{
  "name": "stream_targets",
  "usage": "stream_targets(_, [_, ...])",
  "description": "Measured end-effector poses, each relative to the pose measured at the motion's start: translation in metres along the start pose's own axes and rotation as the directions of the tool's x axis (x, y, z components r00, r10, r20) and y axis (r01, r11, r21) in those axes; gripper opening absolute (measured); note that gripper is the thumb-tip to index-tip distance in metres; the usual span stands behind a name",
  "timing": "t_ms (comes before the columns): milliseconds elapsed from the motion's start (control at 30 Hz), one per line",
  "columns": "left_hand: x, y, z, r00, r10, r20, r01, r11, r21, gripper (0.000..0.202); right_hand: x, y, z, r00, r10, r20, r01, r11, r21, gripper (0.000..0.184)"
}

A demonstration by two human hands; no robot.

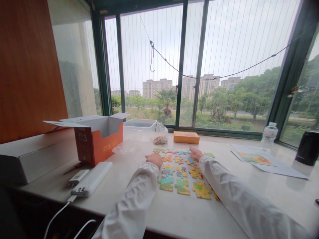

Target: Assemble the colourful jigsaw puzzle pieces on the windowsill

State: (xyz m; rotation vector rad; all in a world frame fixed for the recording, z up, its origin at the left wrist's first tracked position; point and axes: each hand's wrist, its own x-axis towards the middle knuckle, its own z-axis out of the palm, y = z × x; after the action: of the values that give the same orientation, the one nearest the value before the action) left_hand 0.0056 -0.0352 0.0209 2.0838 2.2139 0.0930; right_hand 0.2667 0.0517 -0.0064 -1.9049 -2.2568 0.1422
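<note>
My left hand (155,159) lies low over the left edge of a jigsaw puzzle, one finger stretched out and nothing visible in its grasp. At the upper right of the puzzle is my right hand (196,154), with a finger extended towards a blue piece (184,153) of the top row. Both hands look open, though some fingers are hidden behind their backs. Colourful puzzle pieces lie in loose rows with gaps. The nearest are a green-blue piece (166,184), a green-yellow piece (182,187) and a yellow piece (201,190). My right sleeve covers part of the right side.
Behind the puzzle are a clear bag of pieces (160,139) and an orange box (186,137). An open orange carton (99,142), a white power bank (92,179) and a plastic tub (141,124) stand left. Printed sheets (259,158), a bottle (269,136) and a black flask (308,148) are right.
</note>
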Motion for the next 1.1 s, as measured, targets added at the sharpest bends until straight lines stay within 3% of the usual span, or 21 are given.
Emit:
stream_targets(133, [-0.009,0.006,-0.008,0.998,-0.023,0.055,0.020,0.999,0.046,0.052,-0.003,0.015,-0.004,0.999,-0.005,0.035,0.005,1.000,-0.013,0.067])
stream_targets(267, [-0.013,0.007,-0.012,0.997,-0.012,0.071,0.008,0.998,0.055,0.050,-0.005,0.025,-0.004,0.996,-0.071,0.054,0.073,0.997,-0.022,0.054])
stream_targets(700, [-0.019,0.009,-0.015,0.998,-0.004,0.063,0.000,0.998,0.065,0.047,-0.004,0.028,0.004,0.996,-0.092,0.020,0.091,0.995,0.034,0.045])
stream_targets(900, [-0.018,0.009,-0.017,0.997,-0.008,0.080,0.004,0.998,0.055,0.052,-0.010,0.058,-0.015,1.000,0.006,-0.026,-0.008,0.999,-0.048,0.052])
stream_targets(1100, [-0.008,0.006,-0.010,0.997,0.011,0.082,-0.016,0.998,0.066,0.052,-0.021,0.088,-0.024,0.991,0.125,0.041,-0.120,0.987,-0.106,0.038])
